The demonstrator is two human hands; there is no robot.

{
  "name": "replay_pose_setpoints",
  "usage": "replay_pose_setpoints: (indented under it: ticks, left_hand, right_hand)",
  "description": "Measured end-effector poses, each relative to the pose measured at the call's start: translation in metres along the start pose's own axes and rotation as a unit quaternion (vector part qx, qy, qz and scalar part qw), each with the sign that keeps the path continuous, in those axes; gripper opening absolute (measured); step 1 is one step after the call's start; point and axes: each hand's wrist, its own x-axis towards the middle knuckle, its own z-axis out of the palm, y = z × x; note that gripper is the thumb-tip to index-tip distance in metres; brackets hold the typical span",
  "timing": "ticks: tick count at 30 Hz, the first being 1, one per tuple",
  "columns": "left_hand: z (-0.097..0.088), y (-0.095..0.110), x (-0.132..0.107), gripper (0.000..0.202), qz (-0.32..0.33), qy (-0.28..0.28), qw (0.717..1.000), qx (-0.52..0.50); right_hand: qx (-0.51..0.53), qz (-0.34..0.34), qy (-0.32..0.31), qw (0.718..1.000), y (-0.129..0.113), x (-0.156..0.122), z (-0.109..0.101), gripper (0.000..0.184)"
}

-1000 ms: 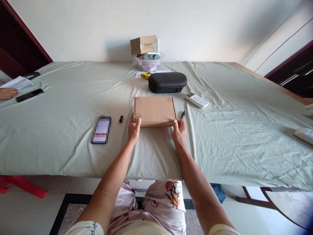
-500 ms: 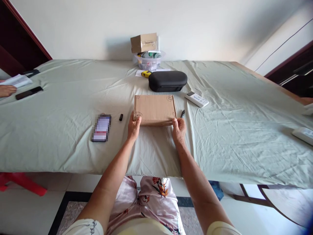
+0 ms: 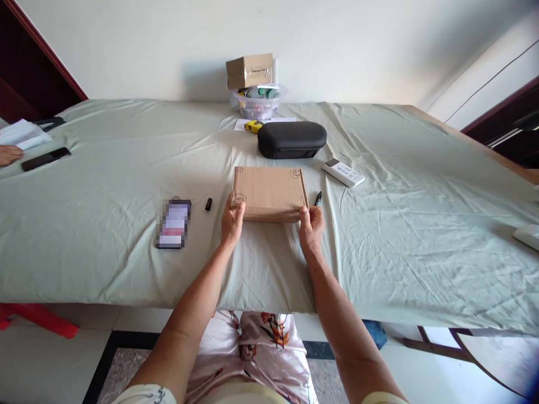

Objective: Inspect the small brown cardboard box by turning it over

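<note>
A flat brown cardboard box (image 3: 269, 191) with scribbled circles at its corners is between my two hands on the cloth-covered table. My left hand (image 3: 232, 223) grips its near left corner, thumb on the top edge. At the near right corner, my right hand (image 3: 311, 225) holds it the same way, with the other fingers partly hidden. Just beyond the right hand lies a black marker (image 3: 318, 198), and its small black cap (image 3: 209, 203) sits left of the box. Farther left rests a phone (image 3: 173, 224) with a blurred screen.
Behind the box are a black hard case (image 3: 292, 139), a yellow tape measure (image 3: 253, 127) and a clear tub (image 3: 259, 106) with another carton (image 3: 249, 70) on top. A white device (image 3: 343, 173) lies right. Another person's hand (image 3: 10, 155) is at the far left, near a dark phone (image 3: 46, 159).
The view has shifted slightly, so the table items appear a little displaced. Both hands keep their hold on the box, which stays in about the same place.
</note>
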Motion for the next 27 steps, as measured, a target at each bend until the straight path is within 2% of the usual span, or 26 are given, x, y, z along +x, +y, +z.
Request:
replay_pose_setpoints:
  ticks: [9,16,27]
  left_hand:
    - [0.003,0.008,-0.002,0.071,0.005,0.019,1.0,0.003]
    - [0.006,0.017,-0.005,0.077,0.03,0.0,0.998,-0.047]
    - [0.005,0.011,-0.004,0.079,0.032,-0.001,0.999,-0.04]
  right_hand:
    - [0.007,0.004,-0.007,1.0,0.0,-0.001,-0.002,0.06]
    - [0.007,0.001,-0.014,1.0,0.003,0.002,-0.007,0.057]
    - [0.013,0.007,-0.024,1.0,0.005,0.001,-0.009,0.053]
